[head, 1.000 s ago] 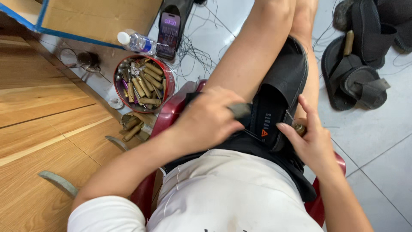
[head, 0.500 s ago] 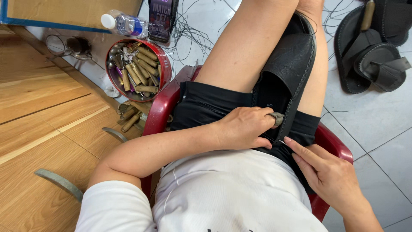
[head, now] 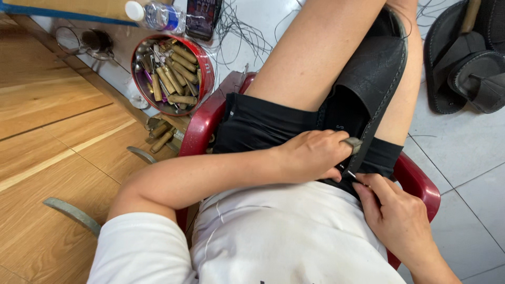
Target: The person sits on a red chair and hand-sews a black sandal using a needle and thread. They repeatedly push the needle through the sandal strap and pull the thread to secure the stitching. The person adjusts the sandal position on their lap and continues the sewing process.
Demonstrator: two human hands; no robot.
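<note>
Black leather sandal (head: 371, 79) lies wedged between your thighs, heel end at your lap, as you sit on the red plastic chair (head: 202, 123). Your left hand (head: 310, 155) is curled tight around a small tool handle (head: 353, 143) at the sandal's edge. Your right hand (head: 397, 215) pinches something thin there; I cannot tell what. Beside the chair's left edge sits a red tin (head: 171, 73) full of wooden-handled tools.

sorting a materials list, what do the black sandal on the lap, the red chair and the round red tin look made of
Black sandal: probably leather, matte, with a stitched edge along its thick sole. Red chair: seemingly moulded plastic, glossy, with rounded edges. Round red tin: likely painted metal, with a thin wall and silvery inside; its tool handles look wooden.
</note>
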